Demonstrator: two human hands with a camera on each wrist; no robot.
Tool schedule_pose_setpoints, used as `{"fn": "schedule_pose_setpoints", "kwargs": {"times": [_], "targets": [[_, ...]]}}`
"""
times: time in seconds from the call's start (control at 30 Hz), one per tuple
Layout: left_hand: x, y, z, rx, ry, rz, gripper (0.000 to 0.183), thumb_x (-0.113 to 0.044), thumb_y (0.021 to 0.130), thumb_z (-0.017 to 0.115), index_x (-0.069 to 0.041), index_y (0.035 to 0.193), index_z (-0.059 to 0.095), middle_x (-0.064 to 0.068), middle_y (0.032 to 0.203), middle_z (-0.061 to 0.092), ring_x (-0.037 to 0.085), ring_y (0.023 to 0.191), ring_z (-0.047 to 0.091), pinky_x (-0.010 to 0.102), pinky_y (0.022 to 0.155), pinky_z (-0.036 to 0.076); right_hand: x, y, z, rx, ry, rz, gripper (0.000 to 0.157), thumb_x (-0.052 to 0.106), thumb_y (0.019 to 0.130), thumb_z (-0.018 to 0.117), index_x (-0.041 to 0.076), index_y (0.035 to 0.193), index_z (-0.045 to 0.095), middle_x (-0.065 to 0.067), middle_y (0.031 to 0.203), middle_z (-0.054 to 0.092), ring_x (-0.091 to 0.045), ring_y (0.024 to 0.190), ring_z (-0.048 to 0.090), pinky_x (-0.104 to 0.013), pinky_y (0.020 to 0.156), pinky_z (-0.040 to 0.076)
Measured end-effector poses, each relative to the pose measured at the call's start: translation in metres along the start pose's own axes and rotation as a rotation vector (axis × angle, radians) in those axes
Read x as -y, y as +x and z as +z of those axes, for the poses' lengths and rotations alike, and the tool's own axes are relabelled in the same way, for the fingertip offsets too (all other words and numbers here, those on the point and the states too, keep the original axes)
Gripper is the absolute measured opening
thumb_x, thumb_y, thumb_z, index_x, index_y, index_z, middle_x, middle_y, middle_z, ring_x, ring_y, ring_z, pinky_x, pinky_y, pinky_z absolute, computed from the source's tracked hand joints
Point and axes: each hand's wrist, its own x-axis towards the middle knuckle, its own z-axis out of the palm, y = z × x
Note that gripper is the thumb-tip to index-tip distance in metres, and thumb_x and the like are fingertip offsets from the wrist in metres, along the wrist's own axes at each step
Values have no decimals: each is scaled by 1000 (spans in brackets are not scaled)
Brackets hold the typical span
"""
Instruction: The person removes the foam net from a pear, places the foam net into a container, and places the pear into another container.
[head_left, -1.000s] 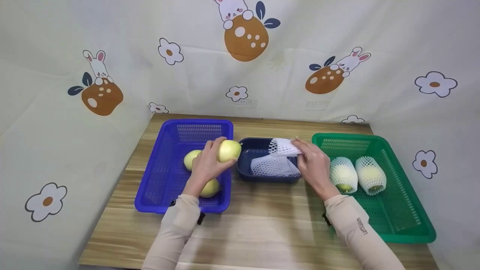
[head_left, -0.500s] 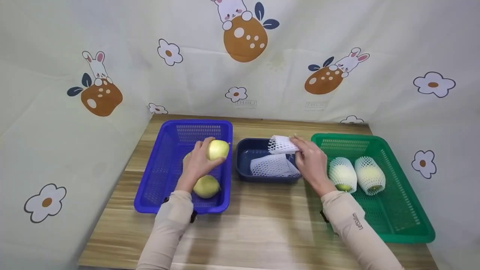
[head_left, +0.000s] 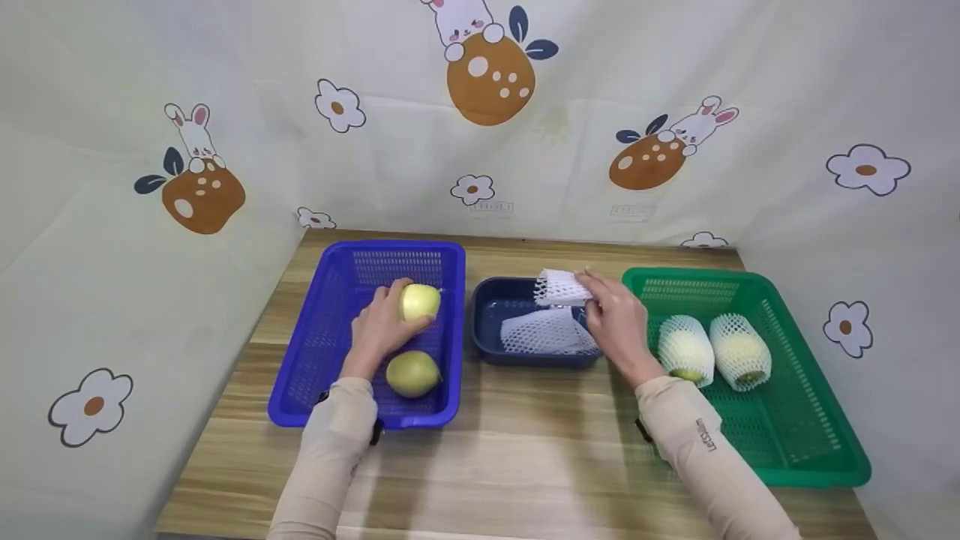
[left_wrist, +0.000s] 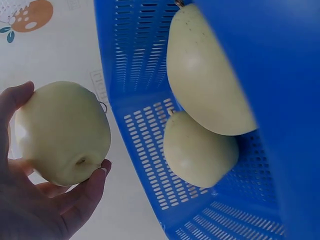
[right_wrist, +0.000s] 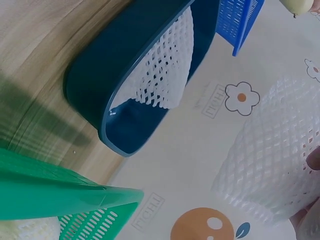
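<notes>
My left hand [head_left: 379, 326] grips a pale yellow-green pear [head_left: 420, 302] above the blue basket [head_left: 296, 382]. The left wrist view shows fingers and thumb curled round this pear [left_wrist: 65, 132], outside the basket's wall. Two more pears lie in that basket, a nearer pear [left_wrist: 207, 75] and a farther pear [left_wrist: 197, 150]; the head view shows one pear [head_left: 413, 374] plainly, my hand hiding the other. Over the navy basin [head_left: 491, 349], my right hand [head_left: 619, 322] pinches a white foam net sleeve [head_left: 561, 288]. A flat foam sleeve [head_left: 547, 332] lies inside the basin.
On the right stands a green basket [head_left: 832, 420] with two pears in foam nets, a left wrapped pear [head_left: 685, 351] and a right wrapped pear [head_left: 741, 352]. All containers stand on a wooden table [head_left: 510, 450]. A printed curtain [head_left: 405, 157] hangs behind and at both sides.
My left hand has carried its pear leftward, from near the basin to over the blue basket, uncovering the pear in front. My right hand has shifted slightly left with the foam sleeve.
</notes>
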Motion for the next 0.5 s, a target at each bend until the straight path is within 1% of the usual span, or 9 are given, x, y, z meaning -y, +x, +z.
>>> {"fn": "schedule_pose_setpoints", "kwargs": {"times": [0.13, 0.33, 0.5], "targets": [[6, 2, -1, 18, 5, -22, 71, -51, 69, 63, -21, 129, 38, 14, 109, 47, 36, 84, 54, 51, 68, 41, -1, 0, 2, 18, -9, 16, 39, -6, 69, 55, 10, 103, 67, -5, 107, 61, -27, 93, 58, -40, 63, 47], [12, 3, -4, 12, 19, -37, 72, -50, 68, 64, -20, 129, 39, 16, 108, 47, 38, 85, 54, 52, 69, 41, -3, 0, 6, 28, -12, 14, 38, -5, 70, 55, 10, 103, 67, -6, 107, 61, -27, 93, 58, -41, 61, 47], [18, 3, -6, 44, 36, -54, 72, -50, 69, 64, -19, 129, 38, 18, 109, 47, 39, 87, 53, 53, 70, 40, -4, 0, 8, 30, -19, 18, 38, -6, 69, 55, 10, 102, 67, -6, 106, 62, -27, 92, 58, -41, 59, 47]]}}
